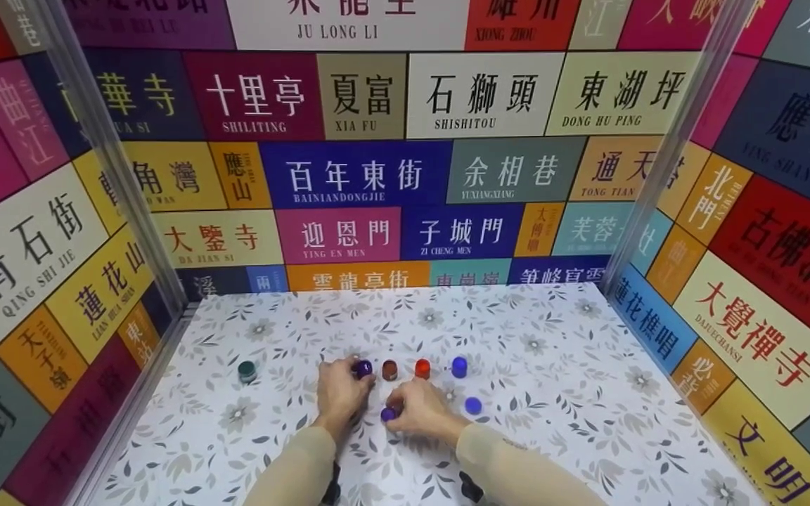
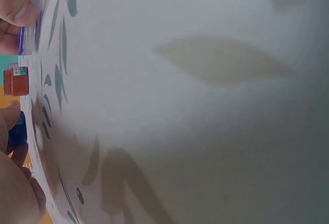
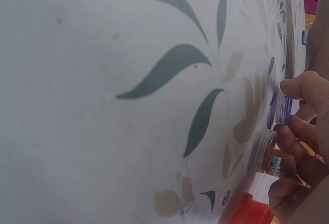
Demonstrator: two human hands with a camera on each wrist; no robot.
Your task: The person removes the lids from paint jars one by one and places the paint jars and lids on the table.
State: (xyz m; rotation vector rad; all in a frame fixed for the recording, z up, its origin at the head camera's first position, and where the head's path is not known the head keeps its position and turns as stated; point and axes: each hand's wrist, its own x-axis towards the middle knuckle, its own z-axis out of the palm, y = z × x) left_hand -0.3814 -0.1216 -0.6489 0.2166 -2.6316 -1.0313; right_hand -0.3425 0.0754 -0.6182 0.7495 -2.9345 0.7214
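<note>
My left hand [image 1: 340, 390] grips a small dark purple paint jar [image 1: 365, 368], which appears dark blue in the left wrist view. Just to its right and nearer the front, my right hand [image 1: 418, 407] pinches a small purple lid [image 1: 389, 414] between thumb and fingers. The lid's clear rim [image 3: 280, 108] shows in the right wrist view. A brown paint jar [image 1: 390, 370] stands between the purple jar and a red-orange jar [image 1: 422, 367]. That red-orange jar is just beyond the right hand's fingers.
A blue jar [image 1: 459, 367] stands at the row's right end, with a blue lid [image 1: 473, 405] lying in front of it. Far left stands a dark green jar [image 1: 247, 372]. The flower-patterned table [image 1: 292, 323] is bordered by panels [image 1: 356, 176] covered in signs.
</note>
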